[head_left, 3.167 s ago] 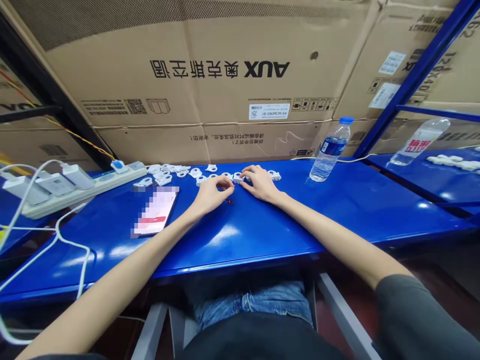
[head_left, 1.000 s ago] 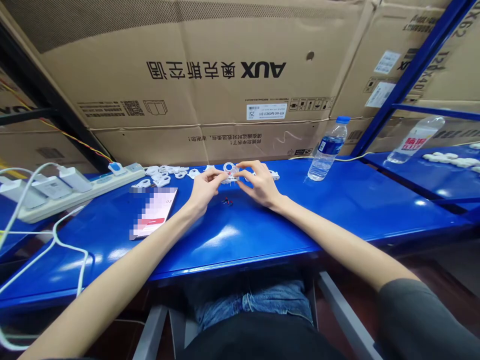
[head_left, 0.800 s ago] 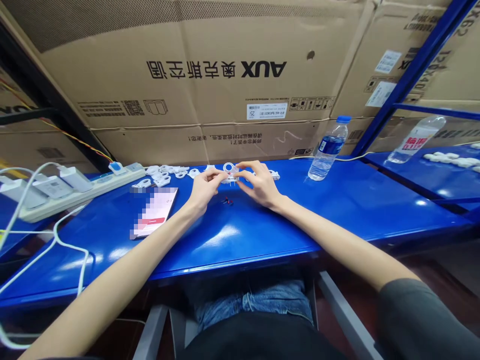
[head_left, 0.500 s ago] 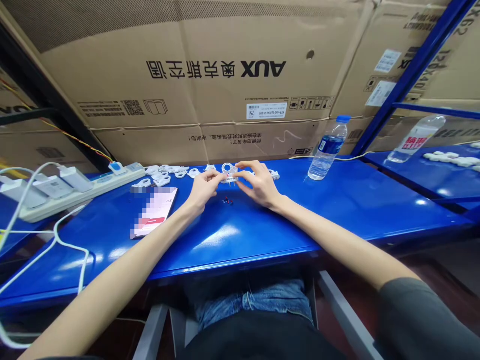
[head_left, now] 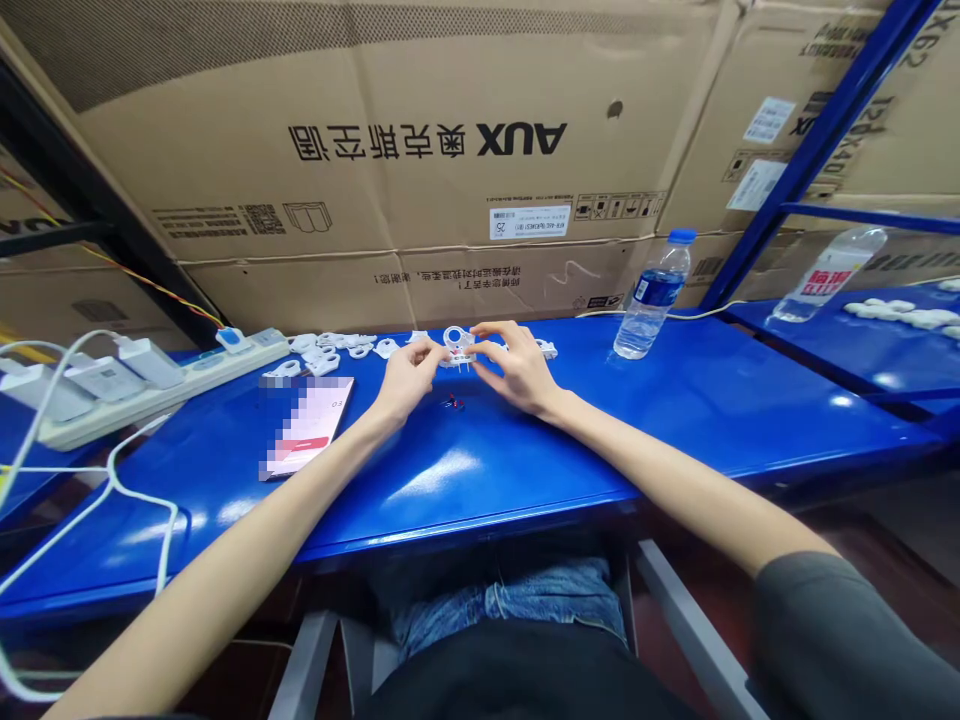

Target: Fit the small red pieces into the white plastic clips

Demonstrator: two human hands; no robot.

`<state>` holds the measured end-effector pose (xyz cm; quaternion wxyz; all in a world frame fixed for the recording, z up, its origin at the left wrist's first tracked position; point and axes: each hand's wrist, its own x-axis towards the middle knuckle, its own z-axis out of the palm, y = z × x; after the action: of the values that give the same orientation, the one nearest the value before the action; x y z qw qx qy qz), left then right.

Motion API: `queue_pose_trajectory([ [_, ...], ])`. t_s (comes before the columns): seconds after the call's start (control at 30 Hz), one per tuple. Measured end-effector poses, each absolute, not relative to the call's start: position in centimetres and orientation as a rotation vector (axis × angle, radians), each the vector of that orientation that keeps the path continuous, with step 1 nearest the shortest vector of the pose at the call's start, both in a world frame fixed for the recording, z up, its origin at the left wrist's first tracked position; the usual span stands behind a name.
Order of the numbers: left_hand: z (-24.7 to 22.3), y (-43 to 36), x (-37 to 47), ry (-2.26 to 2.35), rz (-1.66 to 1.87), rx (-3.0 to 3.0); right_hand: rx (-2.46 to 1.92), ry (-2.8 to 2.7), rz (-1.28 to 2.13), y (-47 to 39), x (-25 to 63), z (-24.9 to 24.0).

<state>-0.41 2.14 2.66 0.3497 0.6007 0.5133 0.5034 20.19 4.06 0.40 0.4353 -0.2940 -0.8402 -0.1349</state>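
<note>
Between my two hands is a white plastic part with a ring [head_left: 454, 338], raised a little above the blue table; thin pins stick out of its underside. My left hand [head_left: 409, 378] pinches its left side between thumb and fingertips. The fingers of my right hand [head_left: 520, 368] close on its right side. Some red shows on the part near my fingertips, too small to name. Just below, a few tiny red pieces with thin leads [head_left: 454, 402] lie on the table. Behind my left hand are several similar white ringed parts [head_left: 324, 352], and another white part [head_left: 549, 348] lies beyond my right hand.
A phone [head_left: 319, 430] lies left of my left forearm. Further left are a power strip [head_left: 202, 372] with chargers and white cables [head_left: 112, 465]. A water bottle [head_left: 652, 300] stands at the back right, another [head_left: 829, 275] beyond the blue post [head_left: 799, 150]. Large cardboard boxes [head_left: 420, 60] wall the back.
My hands stay on the white ringed part with almost no movement. The whole view has shifted very slightly.
</note>
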Motion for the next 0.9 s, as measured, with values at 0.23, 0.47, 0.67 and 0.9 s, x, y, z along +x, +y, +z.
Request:
queue_pose_trajectory([
  [0.23, 2.51, 2.08, -0.51, 1.376, 1.306, 1.632, -0.746, -2.113, -0.304, 4.18, 20.26, 0.38],
  [0.47, 2.32, 2.34, -0.60, 1.294, 1.362, 1.684, -0.737, -2.110, -0.329, 4.20, 20.26, 0.33],
  [0.67, 2.64, 2.16, -0.32, 1.261, 1.361, 1.607, -0.735, -2.102, -0.315, 4.15, 20.18, 0.34],
  [0.9, 3.09, 1.85, -0.13, 1.259, 1.385, 1.600, -0.785, -2.109, -0.261, 3.89, 20.13, 0.54],
])
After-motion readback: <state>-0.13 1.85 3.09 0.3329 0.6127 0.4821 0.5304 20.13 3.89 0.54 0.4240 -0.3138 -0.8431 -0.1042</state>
